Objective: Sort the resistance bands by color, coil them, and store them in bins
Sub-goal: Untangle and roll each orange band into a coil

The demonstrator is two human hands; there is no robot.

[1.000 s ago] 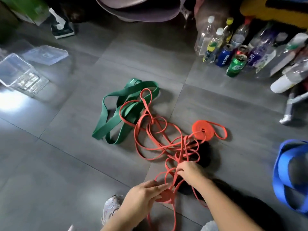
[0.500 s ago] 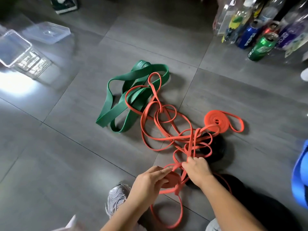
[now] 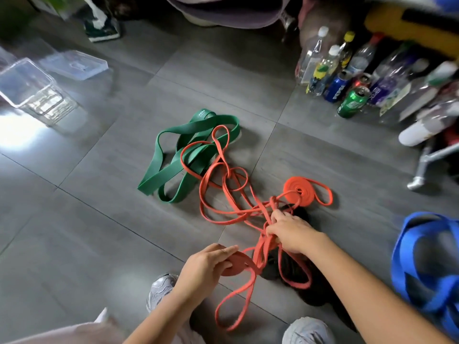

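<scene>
Tangled orange resistance bands (image 3: 223, 194) lie on the grey tile floor, partly over a wide green band (image 3: 173, 157). My left hand (image 3: 206, 266) grips a small flat coil of orange band (image 3: 238, 265). My right hand (image 3: 290, 232) grips a bunch of orange strands beside it. A finished orange coil (image 3: 299, 191) lies flat beyond my right hand. Blue bands (image 3: 422, 264) lie in a heap at the right edge. A dark object (image 3: 300, 274) sits under the orange strands near my right hand.
A clear plastic bin (image 3: 34, 93) and its lid (image 3: 74, 64) sit at the far left. Bottles and cans (image 3: 347, 78) crowd the far right. My shoes (image 3: 160, 289) are at the bottom, close to the hands.
My right hand moved up and away from my left hand, pulling the orange strands taut. My left hand kept its hold on the small coil. The camera tilted.
</scene>
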